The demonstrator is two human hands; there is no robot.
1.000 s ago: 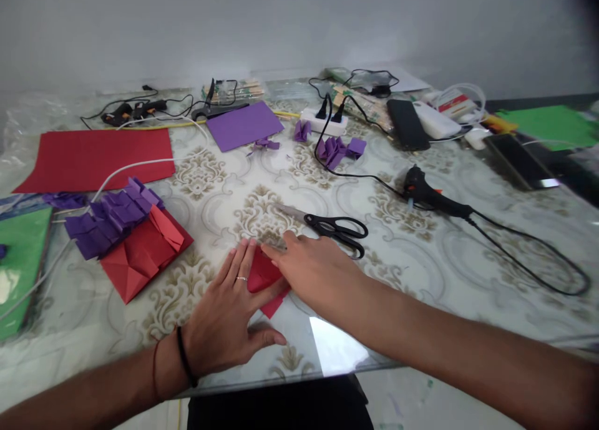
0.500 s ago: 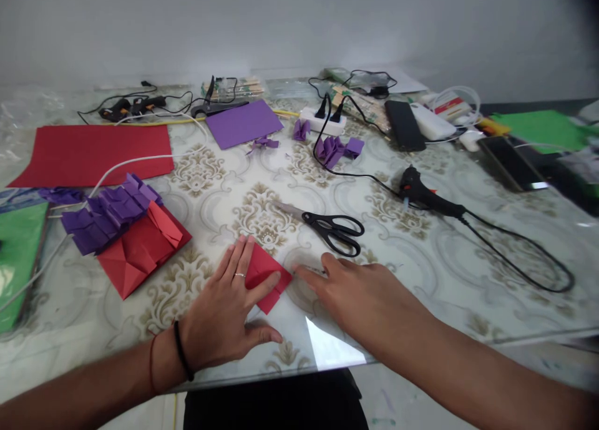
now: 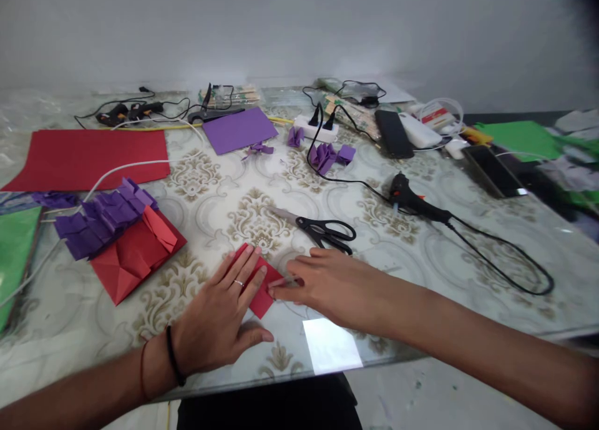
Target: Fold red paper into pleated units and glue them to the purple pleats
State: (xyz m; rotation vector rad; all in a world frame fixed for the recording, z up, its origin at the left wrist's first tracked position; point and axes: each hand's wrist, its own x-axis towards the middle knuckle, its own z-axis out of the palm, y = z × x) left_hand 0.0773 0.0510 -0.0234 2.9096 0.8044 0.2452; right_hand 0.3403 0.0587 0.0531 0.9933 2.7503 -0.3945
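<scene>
A small folded piece of red paper [image 3: 262,301] lies on the table near its front edge. My left hand [image 3: 223,311] rests on it with fingers stretched out, pressing it flat; a ring and a black wristband show. At the paper's right side, my right hand [image 3: 322,286] is closed, its thumb and index finger pinching the paper's edge. Just beyond the right hand lie black-handled scissors [image 3: 322,227], blades pointing left. To the left of my left hand sits a larger folded red paper piece [image 3: 135,258], with pleated purple paper [image 3: 105,218] against its upper side.
Red sheets [image 3: 93,158] and a purple sheet [image 3: 238,130] lie farther back. A black glue gun [image 3: 416,202] with a looped cord is at the right. Behind it are a power strip [image 3: 316,128], a black phone [image 3: 394,133] and small purple folded pieces [image 3: 325,157].
My right hand has moved left onto the red paper's edge, and its fingers have closed there. The left hand stays pressed on the paper. The whole view has shifted slightly.
</scene>
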